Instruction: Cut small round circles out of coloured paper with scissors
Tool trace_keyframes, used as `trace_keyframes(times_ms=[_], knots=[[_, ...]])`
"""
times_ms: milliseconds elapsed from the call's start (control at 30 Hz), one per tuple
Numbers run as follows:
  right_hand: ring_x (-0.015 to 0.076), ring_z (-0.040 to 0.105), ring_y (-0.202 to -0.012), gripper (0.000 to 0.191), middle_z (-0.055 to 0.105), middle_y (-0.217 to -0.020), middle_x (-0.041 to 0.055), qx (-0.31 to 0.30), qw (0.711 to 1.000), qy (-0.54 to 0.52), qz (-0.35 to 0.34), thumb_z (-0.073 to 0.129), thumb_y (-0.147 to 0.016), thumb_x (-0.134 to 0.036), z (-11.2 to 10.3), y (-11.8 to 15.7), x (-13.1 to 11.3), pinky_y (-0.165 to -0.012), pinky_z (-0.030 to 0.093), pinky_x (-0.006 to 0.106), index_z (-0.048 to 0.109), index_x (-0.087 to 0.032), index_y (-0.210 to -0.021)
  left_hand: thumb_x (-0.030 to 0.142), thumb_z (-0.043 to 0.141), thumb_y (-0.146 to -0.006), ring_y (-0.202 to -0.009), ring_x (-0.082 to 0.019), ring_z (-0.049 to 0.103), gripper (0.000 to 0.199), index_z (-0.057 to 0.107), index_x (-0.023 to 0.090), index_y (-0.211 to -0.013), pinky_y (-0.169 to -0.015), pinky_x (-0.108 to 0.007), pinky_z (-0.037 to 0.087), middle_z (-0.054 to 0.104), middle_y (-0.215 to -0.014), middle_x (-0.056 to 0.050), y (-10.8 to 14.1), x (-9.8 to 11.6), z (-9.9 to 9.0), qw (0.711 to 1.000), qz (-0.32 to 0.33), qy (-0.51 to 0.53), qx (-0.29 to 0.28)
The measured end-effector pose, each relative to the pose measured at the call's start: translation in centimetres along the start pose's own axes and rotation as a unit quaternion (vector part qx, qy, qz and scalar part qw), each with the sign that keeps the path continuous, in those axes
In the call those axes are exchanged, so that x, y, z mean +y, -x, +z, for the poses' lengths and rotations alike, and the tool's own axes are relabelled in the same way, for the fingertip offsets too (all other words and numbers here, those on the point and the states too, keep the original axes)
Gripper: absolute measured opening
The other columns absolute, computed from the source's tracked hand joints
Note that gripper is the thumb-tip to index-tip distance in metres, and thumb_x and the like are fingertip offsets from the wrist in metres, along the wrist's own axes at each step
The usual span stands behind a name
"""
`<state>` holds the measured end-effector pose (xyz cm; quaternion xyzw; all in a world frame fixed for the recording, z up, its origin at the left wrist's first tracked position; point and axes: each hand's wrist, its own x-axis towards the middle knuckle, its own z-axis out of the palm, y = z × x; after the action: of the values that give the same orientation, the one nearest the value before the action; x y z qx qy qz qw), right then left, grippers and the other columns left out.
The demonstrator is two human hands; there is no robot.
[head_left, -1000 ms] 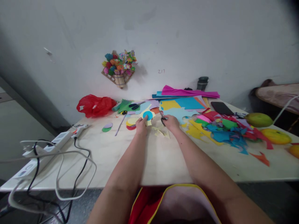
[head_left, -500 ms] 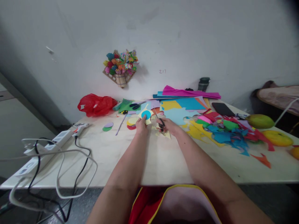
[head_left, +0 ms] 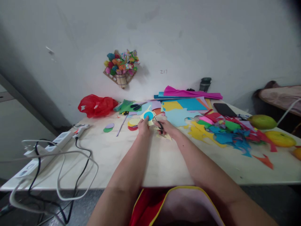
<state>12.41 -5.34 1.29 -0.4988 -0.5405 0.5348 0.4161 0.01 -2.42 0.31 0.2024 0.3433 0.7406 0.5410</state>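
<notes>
Between the thumb and fingers of my left hand is a piece of pale yellow paper with a blue circle lying against it. My right hand grips a pair of scissors by dark handles. Their blades meet the right edge of the pale yellow paper, close to the blue circle. Pale scraps lie on the table under my right hand. Left of my left hand are yellow and red paper circles, and farther left a green and a lilac circle.
Coloured paper scraps and several mangoes cover the right side. Paper sheets and a magenta roll lie at the back. A second pair of scissors rests near a red bag. A power strip with loose cables stands left.
The scissors have moved left and turned, bringing their blades to the edge of the pale yellow paper. My left hand and the paper have shifted slightly right.
</notes>
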Motion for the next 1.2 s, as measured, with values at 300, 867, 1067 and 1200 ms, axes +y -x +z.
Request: trace_keyframes(times_ms=[300,867,1067,1200], knots=[[0.0074,0.05,-0.038,0.023,0.051,-0.048,-0.0048,0.026,1.0,-0.009,0.0,0.075,-0.087,-0.03,0.7,0.4,-0.4,-0.031,0.025,0.015,0.06,-0.018,-0.077,0.017,0.085,-0.069,-0.056,-0.012,0.061,0.032,0.054,0.019,-0.062,-0.063,-0.026,0.051,0.061,-0.06,0.002,0.3,0.0,0.2,1.0,-0.003,-0.007,0.004],[0.0099,0.055,-0.041,0.025,0.056,-0.06,-0.0012,0.001,1.0,0.01,-0.019,0.072,-0.085,-0.038,-2.1,-0.2,0.0,-0.031,0.025,0.017,0.06,-0.017,-0.079,0.011,0.084,-0.064,-0.067,-0.017,0.069,0.023,0.062,0.017,-0.071,-0.074,-0.031,0.059,0.068,-0.068,-0.002,-1.2,0.2,-0.6,0.999,-0.028,-0.023,-0.032],[0.0098,0.055,-0.04,0.031,0.051,-0.056,-0.004,-0.063,0.996,0.047,-0.03,0.074,-0.081,-0.043,-3.3,0.4,-0.3,-0.033,0.026,0.018,0.06,-0.016,-0.075,0.01,0.085,-0.059,-0.062,-0.015,0.066,0.024,0.065,0.013,-0.073,-0.072,-0.03,0.057,0.071,-0.07,-0.005,-1.4,0.1,-1.2,0.99,-0.06,-0.054,-0.113],[0.0089,0.053,-0.038,0.032,0.051,-0.058,-0.0047,-0.078,0.995,0.043,-0.036,0.074,-0.08,-0.044,-3.7,0.8,-0.7,-0.034,0.024,0.019,0.061,-0.016,-0.076,0.008,0.083,-0.059,-0.061,-0.015,0.066,0.022,0.065,0.013,-0.071,-0.071,-0.031,0.057,0.072,-0.071,-0.006,-1.3,0.5,-1.5,0.984,-0.086,-0.067,-0.142]])
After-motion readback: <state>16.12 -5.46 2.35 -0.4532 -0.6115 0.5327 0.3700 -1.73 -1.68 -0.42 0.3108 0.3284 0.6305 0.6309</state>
